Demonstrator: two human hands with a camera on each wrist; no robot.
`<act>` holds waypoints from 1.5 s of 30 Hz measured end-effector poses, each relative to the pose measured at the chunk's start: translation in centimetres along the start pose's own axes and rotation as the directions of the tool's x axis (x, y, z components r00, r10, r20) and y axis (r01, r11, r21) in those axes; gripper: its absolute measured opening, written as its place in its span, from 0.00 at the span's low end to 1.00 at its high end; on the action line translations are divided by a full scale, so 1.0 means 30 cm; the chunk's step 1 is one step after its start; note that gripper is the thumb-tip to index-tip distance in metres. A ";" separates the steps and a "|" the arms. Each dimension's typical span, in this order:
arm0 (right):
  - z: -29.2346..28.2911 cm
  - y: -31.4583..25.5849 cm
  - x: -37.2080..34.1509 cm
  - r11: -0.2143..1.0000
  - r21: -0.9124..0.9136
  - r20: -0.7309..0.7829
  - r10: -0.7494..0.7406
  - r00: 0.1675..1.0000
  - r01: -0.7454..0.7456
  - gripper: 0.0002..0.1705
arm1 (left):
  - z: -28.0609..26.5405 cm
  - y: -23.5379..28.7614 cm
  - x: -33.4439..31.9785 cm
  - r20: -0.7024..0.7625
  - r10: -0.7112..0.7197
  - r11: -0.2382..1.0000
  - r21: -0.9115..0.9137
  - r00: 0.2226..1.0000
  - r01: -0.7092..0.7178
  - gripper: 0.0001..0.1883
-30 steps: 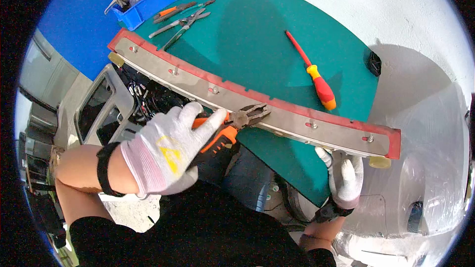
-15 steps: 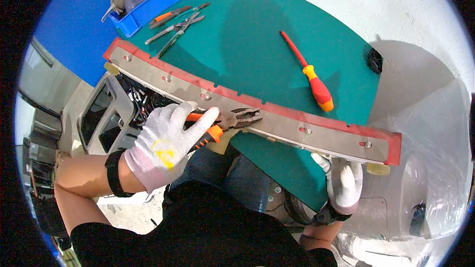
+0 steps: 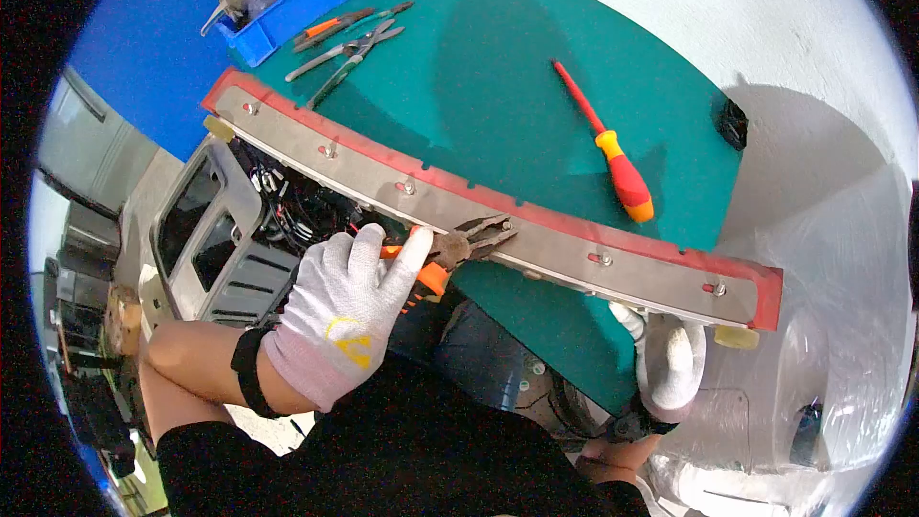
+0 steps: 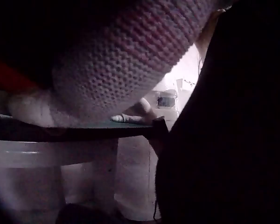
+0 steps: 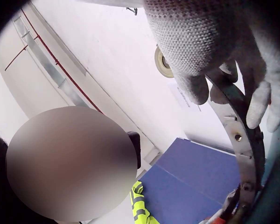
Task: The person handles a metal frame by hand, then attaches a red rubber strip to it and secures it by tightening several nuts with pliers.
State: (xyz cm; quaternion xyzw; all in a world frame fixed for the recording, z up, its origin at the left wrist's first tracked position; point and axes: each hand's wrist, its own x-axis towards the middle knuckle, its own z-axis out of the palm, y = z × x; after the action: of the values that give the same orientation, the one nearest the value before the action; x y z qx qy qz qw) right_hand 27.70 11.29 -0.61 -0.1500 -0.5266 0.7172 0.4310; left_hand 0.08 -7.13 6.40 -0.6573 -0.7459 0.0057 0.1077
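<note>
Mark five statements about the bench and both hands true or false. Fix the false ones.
1. The white-gloved left hand grips orange-handled metal pliers. True.
2. The white-gloved right hand grips the red-and-yellow screwdriver. False: it holds the long, curved grey-and-red bar near its right end; the screwdriver lies on the green tabletop.
3. The screwdriver's tip points away from the person. True.
4. The jaws of the pliers hang clear of the bar, over the floor. False: their tips are over the bar's grey face.
5. Grey-handled metal shears lie between the blue plastic bin and the bar. True.
</note>
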 end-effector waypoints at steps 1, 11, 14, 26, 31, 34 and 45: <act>-0.002 0.003 -0.002 1.000 0.000 -0.006 -0.020 1.000 0.020 0.41 | -0.004 0.009 -0.002 0.024 -0.030 1.000 0.006 0.999 0.030 0.39; -0.023 0.017 -0.019 0.994 -0.104 -0.101 -0.030 0.994 0.019 0.41 | -0.013 -0.032 0.001 -0.006 -0.005 0.993 -0.118 1.000 0.005 0.43; -0.013 0.019 -0.017 0.994 -0.093 -0.092 -0.066 0.994 0.058 0.40 | -0.017 -0.056 0.002 -0.053 0.019 0.994 -0.110 0.998 -0.025 0.42; -0.013 0.013 -0.028 1.000 -0.018 -0.161 0.014 0.987 -0.017 0.35 | -0.088 -0.083 0.052 -0.187 0.004 0.999 0.035 0.982 0.003 0.39; -0.027 0.010 -0.032 0.999 -0.038 -0.149 0.014 0.989 -0.020 0.35 | -0.140 -0.117 0.074 -0.209 -0.039 0.997 0.062 0.977 0.053 0.44; -0.018 0.005 -0.038 0.996 -0.073 -0.189 0.028 0.981 -0.043 0.35 | -0.120 -0.151 0.064 -0.194 -0.043 0.996 0.074 0.980 0.058 0.46; 0.004 -0.007 -0.017 0.997 -0.075 -0.106 -0.018 0.994 0.010 0.38 | -0.059 -0.280 -0.020 -0.181 -0.166 0.978 0.096 0.969 0.186 0.38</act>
State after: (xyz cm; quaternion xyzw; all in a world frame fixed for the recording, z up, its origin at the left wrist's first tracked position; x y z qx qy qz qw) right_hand 28.01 10.82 -0.50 -0.2003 -0.5302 0.6850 0.4577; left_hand -7.79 -9.11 9.31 -0.5793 -0.7877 -0.0187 0.2085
